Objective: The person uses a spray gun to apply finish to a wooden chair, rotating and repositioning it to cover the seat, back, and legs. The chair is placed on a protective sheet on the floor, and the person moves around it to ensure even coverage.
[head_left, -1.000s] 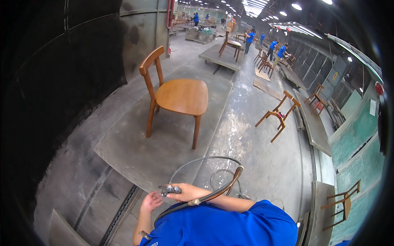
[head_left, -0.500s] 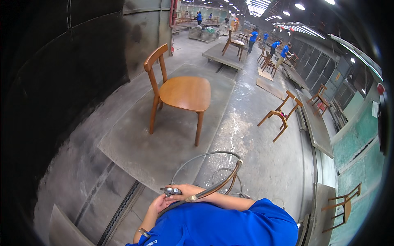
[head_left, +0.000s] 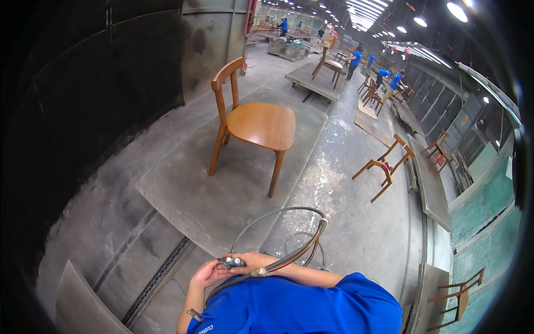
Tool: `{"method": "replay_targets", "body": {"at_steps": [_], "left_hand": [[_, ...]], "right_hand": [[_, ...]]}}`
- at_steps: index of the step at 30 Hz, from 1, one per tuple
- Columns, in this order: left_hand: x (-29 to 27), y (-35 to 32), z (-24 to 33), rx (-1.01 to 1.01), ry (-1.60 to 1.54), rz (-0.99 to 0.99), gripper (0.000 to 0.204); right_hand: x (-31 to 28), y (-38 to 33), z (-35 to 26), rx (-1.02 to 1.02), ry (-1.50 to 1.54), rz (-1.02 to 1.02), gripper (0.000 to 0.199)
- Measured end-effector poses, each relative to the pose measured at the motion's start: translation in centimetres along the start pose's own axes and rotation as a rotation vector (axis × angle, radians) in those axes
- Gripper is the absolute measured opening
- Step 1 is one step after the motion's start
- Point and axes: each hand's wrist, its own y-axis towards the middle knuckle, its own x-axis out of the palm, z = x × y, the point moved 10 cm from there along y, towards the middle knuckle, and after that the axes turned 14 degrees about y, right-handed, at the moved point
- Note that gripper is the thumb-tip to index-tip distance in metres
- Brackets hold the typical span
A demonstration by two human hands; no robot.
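Note:
In front of my body, at the lower middle, my right hand (head_left: 253,261) is closed round a small metal spray gun (head_left: 232,262) with round silvery knobs. Dark and brown hoses (head_left: 295,254) cross over my right forearm and loop out ahead. My left hand (head_left: 207,273) is beside the gun, palm partly up and fingers apart, their tips near it; whether they touch cannot be made out. Beyond my hands a brown wooden chair (head_left: 261,126) stands upright on a grey flat board (head_left: 189,192).
An unfinished chair frame (head_left: 386,167) stands on the floor to the right. More chairs stand by the right wall, one chair (head_left: 460,295) near me. A floor track (head_left: 158,281) runs at lower left. Co-workers in blue (head_left: 354,60) are far off. A dark wall (head_left: 100,100) fills the left.
My left hand has drawn a little left, away from my right hand, its fingers opening. My right hand keeps the spray gun. The view has shifted slightly, moving the chair right in the picture.

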Motion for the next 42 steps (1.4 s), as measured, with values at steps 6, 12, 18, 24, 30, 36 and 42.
{"method": "replay_targets", "body": {"at_steps": [6, 12, 18, 24, 30, 36, 42], "left_hand": [[2.9, -3.0, 1.3, 0.09, -0.051, -0.035, 0.028], [3.6, -3.4, 1.2, 0.116, -0.035, -0.035, 0.028], [3.8, -4.2, 1.5, 0.118, -0.021, -0.057, 0.027], [3.6, -4.7, 1.3, 0.127, 0.003, -0.037, 0.024], [2.6, -4.9, 1.0, 0.136, 0.014, 0.004, 0.021], [2.4, -5.5, 0.9, 0.147, 0.007, 0.029, 0.017], [2.1, -5.7, 0.8, 0.156, 0.029, 0.021, 0.016]], "right_hand": [[0.9, 0.2, 1.0, 0.002, 0.005, 0.033, 0.062], [1.2, -0.5, 0.1, 0.037, 0.004, 0.04, 0.059], [1.8, -0.7, -0.4, 0.028, -0.011, 0.049, 0.056], [2.5, 0.0, -0.2, -0.023, -0.017, 0.046, 0.057], [2.9, -0.5, -1.2, -0.013, -0.013, 0.051, 0.054], [3.4, -0.7, -1.8, 0.01, -0.005, 0.043, 0.053], [4.0, -0.7, -1.9, -0.002, 0.005, 0.044, 0.052]]}}
